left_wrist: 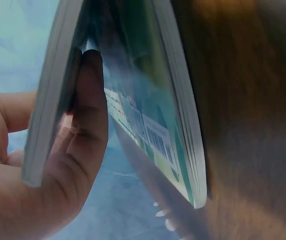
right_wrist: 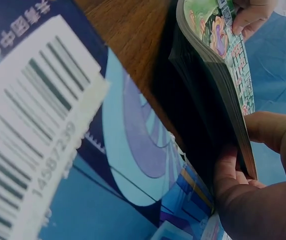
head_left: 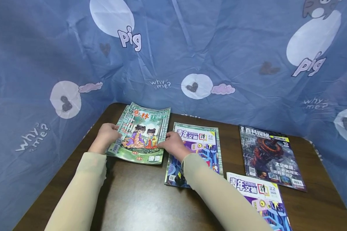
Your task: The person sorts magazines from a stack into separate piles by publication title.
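a: you have the magazine (head_left: 143, 133) up at the far left of the table (head_left: 133, 192), over the lower magazine (left_wrist: 155, 132). your left hand (head_left: 106, 136) pinches its left edge and your right hand (head_left: 174, 144) pinches the right, both closed no further than its thickness.

b: match those two pinches, i'd say. you want the same light pressure on each side, because the near end bows in the right wrist view (soft paper seems likely to sag or crease if you squeeze inward).

a: mind your left fingers (left_wrist: 90, 95) too. they sit underneath, in the wedge between the two magazines. if you lower your load, it seems best to ease them outward as the gap narrows, so they neither get trapped nor drag the cover below.

b: and your right wrist passes over the purple magazine (head_left: 200, 149), so lift it a little, or your sleeve may nudge that one askew.

a: which way does yours point?

b: its cover faces up, and the title (head_left: 141, 115) is at the far end, so it reads upright to you. the long axis runs away from you, with the far end leaning slightly right.

a: so you judge square by the left side, where a strip of the lower magazine peeks out. line your edge up with that strip.
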The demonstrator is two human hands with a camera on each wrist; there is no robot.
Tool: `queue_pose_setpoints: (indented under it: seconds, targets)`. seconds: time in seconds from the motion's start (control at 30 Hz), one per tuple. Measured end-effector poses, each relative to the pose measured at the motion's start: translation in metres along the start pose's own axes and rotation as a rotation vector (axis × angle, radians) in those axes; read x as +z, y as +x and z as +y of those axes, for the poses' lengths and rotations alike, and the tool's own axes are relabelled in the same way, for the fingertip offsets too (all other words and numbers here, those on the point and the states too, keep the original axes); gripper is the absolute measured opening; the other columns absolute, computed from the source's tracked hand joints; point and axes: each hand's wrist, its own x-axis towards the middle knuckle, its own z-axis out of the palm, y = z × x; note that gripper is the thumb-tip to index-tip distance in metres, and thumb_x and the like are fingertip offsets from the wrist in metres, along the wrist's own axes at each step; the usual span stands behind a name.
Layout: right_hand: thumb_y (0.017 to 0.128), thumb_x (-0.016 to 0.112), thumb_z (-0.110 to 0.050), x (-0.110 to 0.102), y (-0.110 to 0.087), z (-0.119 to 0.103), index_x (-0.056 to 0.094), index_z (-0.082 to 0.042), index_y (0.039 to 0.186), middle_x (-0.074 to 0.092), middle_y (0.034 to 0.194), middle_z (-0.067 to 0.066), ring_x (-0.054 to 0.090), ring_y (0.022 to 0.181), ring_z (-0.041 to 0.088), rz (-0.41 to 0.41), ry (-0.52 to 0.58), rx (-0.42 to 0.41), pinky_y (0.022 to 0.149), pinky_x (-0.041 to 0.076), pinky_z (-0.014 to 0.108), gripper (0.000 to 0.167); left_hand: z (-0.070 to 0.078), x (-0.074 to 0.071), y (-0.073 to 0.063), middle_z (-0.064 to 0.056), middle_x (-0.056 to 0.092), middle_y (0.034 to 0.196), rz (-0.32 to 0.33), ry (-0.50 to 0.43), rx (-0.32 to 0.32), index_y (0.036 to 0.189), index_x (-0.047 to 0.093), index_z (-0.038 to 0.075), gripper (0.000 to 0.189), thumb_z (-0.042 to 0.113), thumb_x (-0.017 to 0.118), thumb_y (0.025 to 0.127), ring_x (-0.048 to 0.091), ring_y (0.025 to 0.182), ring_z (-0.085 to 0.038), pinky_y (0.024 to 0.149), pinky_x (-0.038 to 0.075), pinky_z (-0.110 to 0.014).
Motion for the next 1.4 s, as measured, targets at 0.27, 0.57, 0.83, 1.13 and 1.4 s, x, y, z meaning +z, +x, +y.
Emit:
queue_pose_setpoints:
  seconds: [0.27,0.57,0.83,1.13,1.4]
  targets:
    - [0.079,0.087,-0.017,-0.001,0.002,0.003,0.055,0.006,0.135,0.062,0.11,0.011,0.059,0.097,0.024,0.014,-0.006,0.003,0.087,0.053,0.042,0.069,-0.003,0.003,0.002,-0.031,0.06,0.119,0.069,0.089,0.022,0.121,0.062,-0.014,0.04,0.0,0.066,0.084,0.054,0.103,-0.04,0.091,0.048,-0.052]
    - [0.079,0.088,-0.02,-0.009,-0.002,0.001,0.055,0.007,0.138,0.061,0.13,0.02,0.059,0.117,0.033,0.017,0.016,0.011,0.098,0.05,0.044,0.074,-0.013,0.006,0.006,-0.028,0.064,0.109,0.145,0.107,0.066,0.103,0.068,-0.01,0.023,0.004,0.069,0.085,0.055,0.103,-0.044,0.089,0.048,-0.055]
    - [0.084,0.085,-0.024,-0.019,-0.008,0.003,0.059,0.005,0.135,0.07,0.119,0.014,0.066,0.108,0.027,-0.025,-0.047,-0.033,0.095,0.052,0.042,0.065,-0.021,0.008,0.004,-0.026,0.067,0.097,0.224,0.149,0.133,0.089,0.071,-0.007,0.014,0.002,0.061,0.084,0.056,0.096,-0.044,0.084,0.048,-0.054]
    - [0.09,0.078,-0.019,-0.038,-0.021,0.005,0.061,0.003,0.133,0.073,0.104,0.006,0.068,0.097,0.022,-0.045,0.014,-0.092,0.087,0.055,0.041,0.051,-0.005,0.015,-0.009,-0.026,0.067,0.1,0.242,0.102,0.175,0.099,0.068,-0.008,0.019,0.005,0.063,0.086,0.056,0.099,-0.046,0.086,0.048,-0.056]
    - [0.093,0.076,-0.02,-0.063,-0.034,0.011,0.059,-0.001,0.138,0.07,0.114,0.008,0.067,0.105,0.024,-0.001,0.094,-0.105,0.088,0.055,0.042,0.052,0.015,0.026,-0.028,-0.019,0.068,0.09,0.239,0.037,0.257,0.103,0.07,-0.008,0.023,0.009,0.067,0.088,0.061,0.085,-0.037,0.078,0.05,-0.051]
